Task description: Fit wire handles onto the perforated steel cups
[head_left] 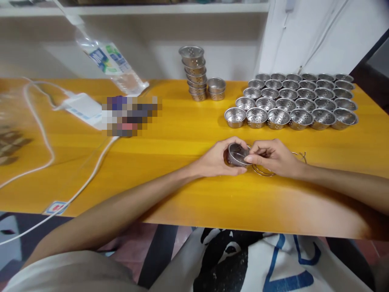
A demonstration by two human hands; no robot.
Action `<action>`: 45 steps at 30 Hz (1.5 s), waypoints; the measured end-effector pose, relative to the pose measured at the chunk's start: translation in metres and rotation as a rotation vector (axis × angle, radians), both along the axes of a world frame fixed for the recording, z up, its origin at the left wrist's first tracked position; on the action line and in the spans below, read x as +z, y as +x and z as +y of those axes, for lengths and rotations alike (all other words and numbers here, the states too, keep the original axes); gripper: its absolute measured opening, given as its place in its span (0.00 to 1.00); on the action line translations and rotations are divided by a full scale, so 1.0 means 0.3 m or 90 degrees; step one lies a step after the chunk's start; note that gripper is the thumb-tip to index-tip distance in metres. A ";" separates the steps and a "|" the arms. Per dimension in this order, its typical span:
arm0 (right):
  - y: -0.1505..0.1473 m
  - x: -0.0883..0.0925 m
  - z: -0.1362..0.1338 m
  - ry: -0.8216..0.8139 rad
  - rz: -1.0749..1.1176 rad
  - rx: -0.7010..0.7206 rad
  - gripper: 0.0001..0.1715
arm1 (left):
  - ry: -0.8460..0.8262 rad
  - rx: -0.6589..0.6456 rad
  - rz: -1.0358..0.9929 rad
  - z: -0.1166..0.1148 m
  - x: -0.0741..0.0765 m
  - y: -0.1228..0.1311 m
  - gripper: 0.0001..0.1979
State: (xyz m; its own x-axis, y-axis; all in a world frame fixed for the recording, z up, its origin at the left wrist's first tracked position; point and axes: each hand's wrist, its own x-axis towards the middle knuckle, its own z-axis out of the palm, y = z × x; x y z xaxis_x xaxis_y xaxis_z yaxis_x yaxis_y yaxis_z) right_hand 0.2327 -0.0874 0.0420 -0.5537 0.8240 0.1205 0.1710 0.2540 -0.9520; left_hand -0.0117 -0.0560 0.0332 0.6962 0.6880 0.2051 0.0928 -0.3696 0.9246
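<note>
A small perforated metal strainer cup (238, 154) is tilted above the table, its open mouth turned up and to the right. My left hand (217, 158) wraps round its left side, thumb and fingers curved about the wall. My right hand (272, 157) pinches the right part of the rim between thumb and fingertips; anything else in that pinch is hidden. Under the right hand, bent metal wire (263, 172) shows as curved loops, with crossed ends just past the wrist. Most of the wire is covered by the hand.
Rows of similar strainer cups (278, 118) stand at the back right. Farther left are a tall stack (194, 75) and a short stack (216, 89). A plastic bottle (112, 61), a white power strip (83, 107), white cables (97, 164) and a pixelated item occupy the left side.
</note>
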 end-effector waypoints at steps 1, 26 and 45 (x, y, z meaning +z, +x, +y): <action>-0.001 -0.001 0.000 -0.001 0.000 -0.004 0.29 | 0.002 0.004 0.001 0.000 -0.001 0.001 0.27; 0.238 0.180 0.025 0.208 -0.319 -0.214 0.11 | 0.539 0.090 0.042 -0.064 -0.045 -0.007 0.42; 0.831 0.150 0.073 0.290 -0.760 -0.430 0.12 | 0.519 0.107 0.148 -0.052 -0.036 -0.006 0.13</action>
State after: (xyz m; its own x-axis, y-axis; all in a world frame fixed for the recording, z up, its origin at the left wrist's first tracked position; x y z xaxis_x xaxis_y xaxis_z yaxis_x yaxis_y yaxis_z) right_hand 0.4821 -0.0655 0.0871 -0.0372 0.9808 0.1916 0.9990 0.0414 -0.0180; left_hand -0.0134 -0.0716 0.0223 0.6839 0.4855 0.5446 0.3589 -0.8738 0.3282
